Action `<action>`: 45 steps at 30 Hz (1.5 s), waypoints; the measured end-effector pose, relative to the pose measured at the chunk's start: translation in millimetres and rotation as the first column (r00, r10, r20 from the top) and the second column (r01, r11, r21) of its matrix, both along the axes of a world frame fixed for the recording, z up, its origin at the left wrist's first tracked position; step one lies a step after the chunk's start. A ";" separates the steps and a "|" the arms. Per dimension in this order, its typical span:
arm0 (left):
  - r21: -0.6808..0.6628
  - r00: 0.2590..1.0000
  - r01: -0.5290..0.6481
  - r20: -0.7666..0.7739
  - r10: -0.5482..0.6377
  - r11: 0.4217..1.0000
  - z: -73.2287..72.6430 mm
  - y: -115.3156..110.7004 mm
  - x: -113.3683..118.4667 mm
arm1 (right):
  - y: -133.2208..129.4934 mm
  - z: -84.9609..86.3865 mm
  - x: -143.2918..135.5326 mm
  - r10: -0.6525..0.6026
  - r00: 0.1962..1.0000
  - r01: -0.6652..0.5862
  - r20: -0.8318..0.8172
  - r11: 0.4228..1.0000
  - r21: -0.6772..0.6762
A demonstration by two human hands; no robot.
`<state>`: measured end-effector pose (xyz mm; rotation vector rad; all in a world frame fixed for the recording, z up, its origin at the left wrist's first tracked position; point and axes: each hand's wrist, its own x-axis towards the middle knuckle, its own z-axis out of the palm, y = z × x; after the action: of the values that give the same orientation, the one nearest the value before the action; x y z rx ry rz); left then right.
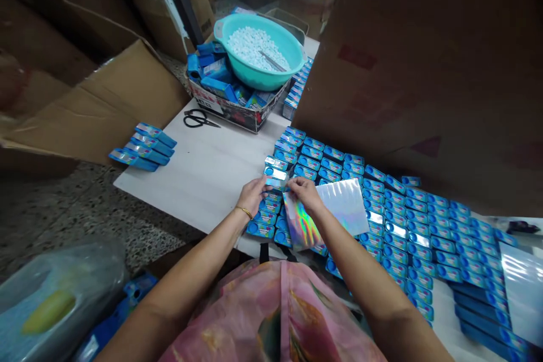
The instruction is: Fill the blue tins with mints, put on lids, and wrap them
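Observation:
My left hand [251, 195] has its fingers closed against the side of a small blue box [276, 174] in the nearest rows. Just right of it, my right hand [306, 191] is closed in a pinch at the corner of a shiny holographic sheet [344, 201]. That sheet slants over the box tops, under my right wrist, and throws rainbow reflections. Many similar blue boxes [395, 230] stand upright in tight rows around and to the right of my hands. Whether a small piece sits between my right fingertips is too small to tell.
Black scissors [201, 119] lie on the white table [212, 169]. Several blue boxes [146, 146] sit at its left edge. Behind, a turquoise basin [258, 76] of white pieces rests on a carton [237, 116] of blue boxes. Large cardboard [424, 68] rises at the right.

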<state>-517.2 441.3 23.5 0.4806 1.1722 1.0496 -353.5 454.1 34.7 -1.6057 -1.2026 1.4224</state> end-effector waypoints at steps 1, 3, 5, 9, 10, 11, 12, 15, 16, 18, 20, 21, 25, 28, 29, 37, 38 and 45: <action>0.003 0.999 -0.021 -0.042 0.021 1.000 -2.0 3.2 -3.7 | 1.1 -3.7 -5.3 -0.014 1.000 0.014 0.024 1.000 -0.002; 0.002 0.989 -0.046 -0.138 0.046 0.999 -7.6 11.5 -10.2 | 3.9 -10.2 -16.3 -0.045 0.991 0.040 0.122 0.998 0.042; 0.013 0.972 -0.067 -0.223 0.068 0.998 -14.9 22.2 -15.3 | 7.7 -16.5 -27.5 -0.091 0.964 0.061 0.249 0.990 0.128; 0.125 0.925 -0.081 -0.360 0.122 0.989 -34.3 46.4 -22.4 | 16.5 -26.2 -46.6 -0.195 0.857 0.083 0.477 0.966 0.244; 0.155 0.910 -0.070 -0.394 0.127 0.985 -40.1 51.8 -23.6 | 18.3 -27.4 -49.9 -0.211 0.825 0.086 0.524 0.964 0.253; 0.179 0.895 -0.049 -0.428 0.123 0.983 -45.9 56.5 -24.7 | 19.8 -28.2 -52.6 -0.221 0.795 0.085 0.565 0.963 0.256; 0.201 0.880 -0.026 -0.461 0.118 0.979 -51.4 60.4 -25.5 | 21.0 -28.6 -54.5 -0.226 0.769 0.083 0.598 0.963 0.258; 0.256 0.836 0.048 -0.540 0.101 0.966 -63.7 68.0 -27.0 | 22.8 -29.5 -57.2 -0.227 0.719 0.064 0.657 0.963 0.262; 0.266 0.823 0.071 -0.560 0.094 0.961 -66.1 69.5 -27.3 | 23.0 -29.9 -57.3 -0.223 0.708 0.058 0.670 0.964 0.260; 0.274 0.802 0.104 -0.592 0.083 0.956 -68.6 71.7 -27.6 | 23.5 -31.3 -56.9 -0.209 0.690 0.044 0.693 0.968 0.248; 0.268 0.792 0.122 -0.606 0.069 0.956 -69.7 73.5 -27.3 | 24.2 -32.9 -56.4 -0.191 0.672 0.033 0.716 0.973 0.229; 0.262 0.794 0.122 -0.604 0.064 0.957 -70.4 74.2 -26.9 | 24.9 -33.6 -56.4 -0.180 0.661 0.027 0.728 0.976 0.218; 0.194 0.824 0.097 -0.566 0.031 0.976 -76.8 75.2 -23.1 | 28.5 -33.9 -58.6 -0.119 0.595 -0.018 0.795 0.987 0.161; 0.148 0.817 0.068 -0.576 0.030 0.987 -83.6 72.7 -20.7 | 29.3 -30.1 -59.5 -0.071 0.536 -0.050 0.841 0.992 0.116; 0.145 0.809 0.067 -0.587 0.031 0.987 -85.2 71.5 -20.8 | 28.4 -28.0 -58.9 -0.060 0.514 -0.070 0.855 0.991 0.111; 0.281 0.644 0.166 -0.757 0.112 0.945 -68.6 74.7 -32.8 | 18.5 -12.2 -47.2 0.090 0.276 -0.448 0.957 0.893 0.046; 0.314 0.586 0.221 -0.800 0.132 0.923 -64.8 77.3 -33.1 | 20.3 -11.8 -46.5 0.094 0.251 -0.459 0.963 0.888 0.033; 0.281 0.323 0.545 -0.940 0.111 0.790 -58.4 81.3 -28.3 | 40.2 -16.5 -43.1 0.140 0.154 -0.586 0.978 0.810 -0.024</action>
<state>-545.5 522.5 -34.9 1.9264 1.6914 0.7968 -396.6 494.3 18.2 -1.9683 -2.5769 0.0925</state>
